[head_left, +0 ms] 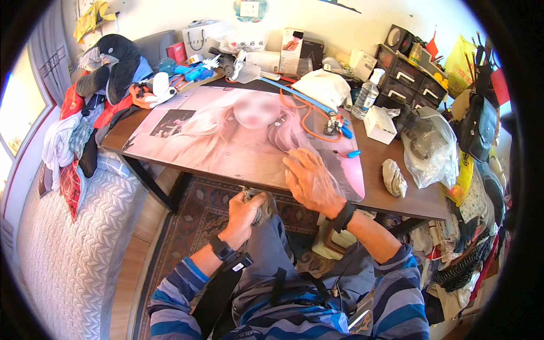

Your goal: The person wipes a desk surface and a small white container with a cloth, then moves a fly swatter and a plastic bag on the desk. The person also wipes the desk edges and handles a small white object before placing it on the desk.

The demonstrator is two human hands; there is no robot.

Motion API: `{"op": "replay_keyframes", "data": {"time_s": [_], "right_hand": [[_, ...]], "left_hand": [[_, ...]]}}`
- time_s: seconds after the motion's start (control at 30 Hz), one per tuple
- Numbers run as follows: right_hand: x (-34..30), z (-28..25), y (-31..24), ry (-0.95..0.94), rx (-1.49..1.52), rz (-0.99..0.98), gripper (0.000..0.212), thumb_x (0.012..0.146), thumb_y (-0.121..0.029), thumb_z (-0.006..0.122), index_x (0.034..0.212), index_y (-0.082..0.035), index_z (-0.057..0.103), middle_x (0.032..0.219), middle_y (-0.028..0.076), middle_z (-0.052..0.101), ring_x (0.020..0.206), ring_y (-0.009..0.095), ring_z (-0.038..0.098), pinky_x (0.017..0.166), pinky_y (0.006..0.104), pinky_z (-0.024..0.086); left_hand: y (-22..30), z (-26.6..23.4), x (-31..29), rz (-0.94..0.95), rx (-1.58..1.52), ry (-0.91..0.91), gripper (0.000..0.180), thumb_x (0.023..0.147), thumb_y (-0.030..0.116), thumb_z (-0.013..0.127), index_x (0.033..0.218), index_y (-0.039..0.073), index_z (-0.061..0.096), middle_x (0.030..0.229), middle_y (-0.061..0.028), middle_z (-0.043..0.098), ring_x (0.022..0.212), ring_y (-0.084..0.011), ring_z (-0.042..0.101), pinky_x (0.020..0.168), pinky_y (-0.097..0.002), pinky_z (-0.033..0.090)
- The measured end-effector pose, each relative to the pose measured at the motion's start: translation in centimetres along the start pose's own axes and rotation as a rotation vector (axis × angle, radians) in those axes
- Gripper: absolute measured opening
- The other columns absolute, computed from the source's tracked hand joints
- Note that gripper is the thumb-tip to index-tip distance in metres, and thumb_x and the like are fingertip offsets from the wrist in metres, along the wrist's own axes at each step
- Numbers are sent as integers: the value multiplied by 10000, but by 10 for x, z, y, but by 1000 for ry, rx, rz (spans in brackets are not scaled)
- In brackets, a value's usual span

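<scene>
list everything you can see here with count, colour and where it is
desk mat: one, pink printed, covering the left and middle of the table
table: one, brown, centre
grey cloth: one, in the left hand at the table's near edge
balled cloth: one, grey-white, right part of table
white box: one, right of the mat
spray bottle: one, clear, behind the box
plastic bag: one, clear, right edge of table
orange cable: one, far side of mat
plush penguin: one, black, far left
bed: one, white quilted, left
rug: one, patterned, under table
left hand: gripping the grey cloth
right hand: flat on the mat
</scene>
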State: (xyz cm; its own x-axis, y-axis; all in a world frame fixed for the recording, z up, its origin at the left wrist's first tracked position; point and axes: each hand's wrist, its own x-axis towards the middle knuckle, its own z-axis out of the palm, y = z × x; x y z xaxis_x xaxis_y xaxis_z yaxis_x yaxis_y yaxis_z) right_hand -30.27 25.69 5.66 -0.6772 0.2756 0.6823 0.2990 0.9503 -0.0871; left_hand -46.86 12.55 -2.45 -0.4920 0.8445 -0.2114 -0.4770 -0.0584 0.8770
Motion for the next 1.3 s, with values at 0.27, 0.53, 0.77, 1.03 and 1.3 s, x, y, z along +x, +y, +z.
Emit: {"op": "replay_keyframes", "data": {"time_s": [0.27, 0.53, 0.77, 1.03, 1.3], "right_hand": [[56, -23, 147, 158, -173, 293, 180, 991, -137, 626, 944, -24, 758, 1022, 245, 750, 966, 458, 706, 918, 536, 557], [76, 13, 213, -211, -394, 360, 231, 1003, -188, 647, 1127, -26, 752, 1185, 241, 711, 1146, 459, 666, 994, 551, 551], [87, 33, 241, -292, -503, 428, 221, 1011, -171, 631, 1135, -23, 740, 1191, 247, 702, 1139, 468, 671, 983, 560, 559], [91, 50, 253, -255, -503, 478, 173, 988, -125, 665, 1121, -33, 727, 1212, 231, 690, 1194, 452, 649, 999, 556, 542], [94, 51, 262, -296, -513, 481, 180, 966, -89, 695, 1131, -16, 700, 1202, 241, 681, 1211, 453, 638, 1018, 546, 541]], "left_hand": [[-9, 33, -40, -184, -28, -285, 175, 1034, 31, 700, 1192, -33, 739, 1073, -128, 808, 907, -204, 791, 827, -350, 654], [-39, 30, -54, 26, 284, -271, 203, 985, 133, 764, 1152, 23, 797, 964, -22, 794, 815, -77, 705, 710, -297, 574], [-69, 17, -45, 171, 694, -214, 258, 939, 209, 776, 1088, 0, 749, 935, -243, 750, 797, -417, 744, 704, -464, 565], [-78, 19, -40, 195, 744, -258, 244, 952, 181, 779, 1124, 10, 753, 1017, -230, 750, 911, -408, 745, 775, -457, 574], [-78, 22, -40, 219, 711, -292, 218, 945, 168, 756, 1084, 2, 725, 1004, -238, 714, 899, -453, 697, 761, -515, 543]]}}
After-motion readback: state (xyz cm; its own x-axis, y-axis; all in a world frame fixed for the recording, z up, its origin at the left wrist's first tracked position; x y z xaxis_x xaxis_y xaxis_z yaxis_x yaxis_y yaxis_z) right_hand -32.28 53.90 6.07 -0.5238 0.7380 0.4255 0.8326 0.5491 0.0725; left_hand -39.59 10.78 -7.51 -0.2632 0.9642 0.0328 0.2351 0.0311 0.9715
